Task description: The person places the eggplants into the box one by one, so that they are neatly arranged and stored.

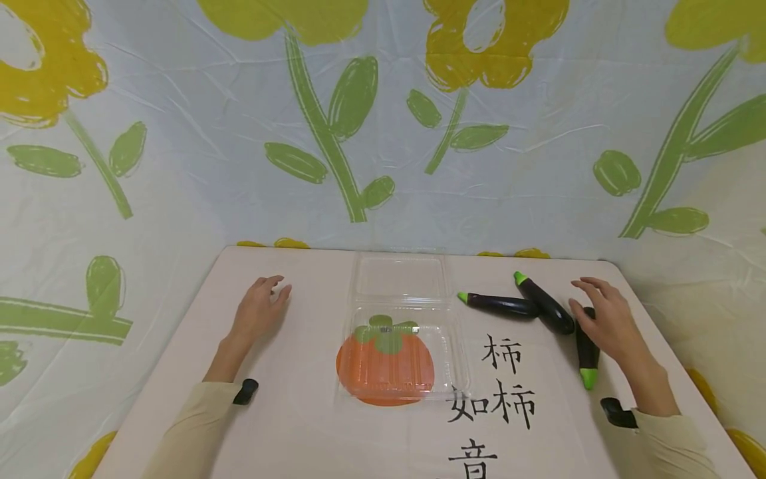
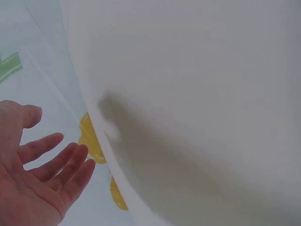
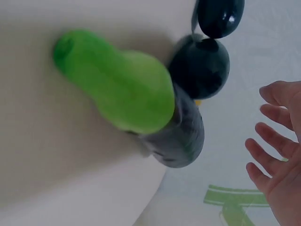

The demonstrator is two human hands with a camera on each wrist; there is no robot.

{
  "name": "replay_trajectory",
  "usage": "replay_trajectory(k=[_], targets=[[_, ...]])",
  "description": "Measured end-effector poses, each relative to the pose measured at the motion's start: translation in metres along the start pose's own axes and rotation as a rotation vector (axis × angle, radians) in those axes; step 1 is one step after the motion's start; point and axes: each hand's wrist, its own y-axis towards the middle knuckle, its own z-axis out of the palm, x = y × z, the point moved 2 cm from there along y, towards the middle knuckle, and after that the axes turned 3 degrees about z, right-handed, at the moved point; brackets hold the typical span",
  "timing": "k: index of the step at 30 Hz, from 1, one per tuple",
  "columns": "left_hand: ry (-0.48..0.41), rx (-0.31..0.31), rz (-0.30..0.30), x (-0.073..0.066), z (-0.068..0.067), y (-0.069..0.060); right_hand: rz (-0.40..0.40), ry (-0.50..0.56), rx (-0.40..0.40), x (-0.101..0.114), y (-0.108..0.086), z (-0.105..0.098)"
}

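A clear plastic container (image 1: 397,352) lies with its lid (image 1: 399,277) folded back, over the printed persimmon. To its right are three toy eggplants: one lying sideways (image 1: 499,305), one slanted (image 1: 546,303) against its end, and one pointing its green stem toward the front edge (image 1: 587,352). My right hand (image 1: 607,322) hovers by this last one, fingers loosely bent, holding nothing; the right wrist view shows its green end (image 3: 127,89) close up and the hand (image 3: 282,146) apart from it. My left hand (image 1: 256,309), relaxed and holding nothing, is left of the container; the left wrist view shows its spread fingers (image 2: 75,167).
The pale tabletop (image 1: 299,426) carries black printed characters (image 1: 509,402) right of the persimmon print. A flower-patterned cloth (image 1: 239,133) hangs behind the table and along both sides.
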Motion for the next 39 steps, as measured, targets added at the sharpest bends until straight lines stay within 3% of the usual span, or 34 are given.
replay_trajectory(k=[21,39], targets=[[-0.215,-0.025,0.041,-0.045,0.022,-0.003,0.051,0.065,0.08,0.029,0.002,0.013],[-0.298,-0.02,0.049,-0.072,0.039,-0.007,0.079,0.094,0.163,0.049,0.007,0.031]])
